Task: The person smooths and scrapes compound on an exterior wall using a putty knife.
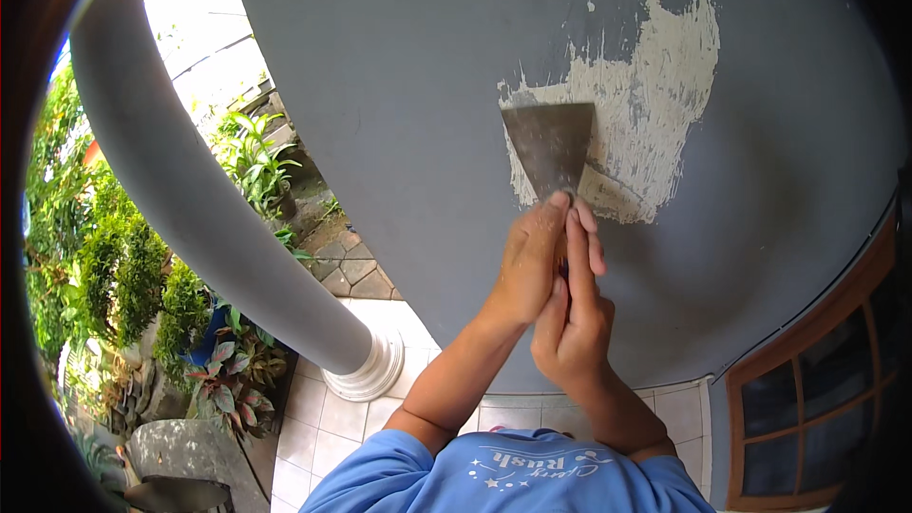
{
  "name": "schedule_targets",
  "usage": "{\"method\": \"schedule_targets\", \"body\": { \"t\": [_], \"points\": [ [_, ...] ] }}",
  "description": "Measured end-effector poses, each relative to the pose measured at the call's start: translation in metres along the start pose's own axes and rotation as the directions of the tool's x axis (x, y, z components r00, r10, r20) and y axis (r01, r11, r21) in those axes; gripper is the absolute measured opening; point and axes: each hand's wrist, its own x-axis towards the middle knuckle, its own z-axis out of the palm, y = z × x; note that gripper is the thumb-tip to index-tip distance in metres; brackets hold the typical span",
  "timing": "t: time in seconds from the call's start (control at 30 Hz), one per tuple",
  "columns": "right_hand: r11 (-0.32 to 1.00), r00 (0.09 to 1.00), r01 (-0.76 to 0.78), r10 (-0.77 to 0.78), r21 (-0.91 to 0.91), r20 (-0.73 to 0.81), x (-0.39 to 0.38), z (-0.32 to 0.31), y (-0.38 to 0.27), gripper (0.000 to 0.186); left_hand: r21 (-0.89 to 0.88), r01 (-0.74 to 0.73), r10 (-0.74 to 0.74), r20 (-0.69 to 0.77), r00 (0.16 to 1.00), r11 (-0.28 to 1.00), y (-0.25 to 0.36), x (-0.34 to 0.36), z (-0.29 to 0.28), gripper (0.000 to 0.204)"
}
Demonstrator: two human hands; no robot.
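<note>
A wide metal putty knife (549,142) has its blade against a rough white patch (670,85) on the grey wall (408,57). My left hand (530,261) is closed on its handle, with the thumb near the base of the blade. My right hand (579,328) is wrapped round the same handle from the right, its fingers reaching up alongside the left hand. Most of the handle is hidden by my fingers. The blade's top edge lies over the left part of the patch.
A grey column (218,199) on a white base (363,375) stands at the left, by a tiled floor (309,423). Green plants (123,256) and stone paving (351,275) lie beyond. A wood-framed window (798,380) is at the lower right.
</note>
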Motion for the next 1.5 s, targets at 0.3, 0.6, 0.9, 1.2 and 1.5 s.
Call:
{"method": "schedule_targets", "body": {
  "t": [0.3,0.6,0.9,1.2,1.5],
  "points": [
    [0.889,0.982,-0.184,0.147,0.418,0.119,-0.021,-0.007,-0.009,0.061,-0.055,0.073,-0.073,-0.002,0.997,0.996,0.0,-0.019,-0.001,0.044],
    [0.962,0.998,-0.01,-0.008,0.272,0.064,-0.027,-0.002,-0.004,0.066,-0.146,0.171,-0.168,0.034,0.985,0.974,0.004,-0.024,0.005,0.045],
    [0.965,0.996,-0.031,0.009,0.26,0.087,-0.006,0.004,0.006,0.064,-0.022,0.06,-0.059,0.066,0.996,0.998,0.015,0.006,-0.001,0.047],
    [0.974,0.995,-0.074,0.058,0.213,0.078,-0.013,0.008,0.005,0.061,-0.078,0.146,-0.144,0.039,0.989,0.986,0.004,-0.001,-0.002,0.047],
    [0.987,0.99,-0.118,0.108,0.11,0.093,-0.035,0.005,-0.002,0.061,-0.12,0.228,-0.224,0.046,0.974,0.966,-0.014,-0.02,-0.008,0.047]
  ]
}}
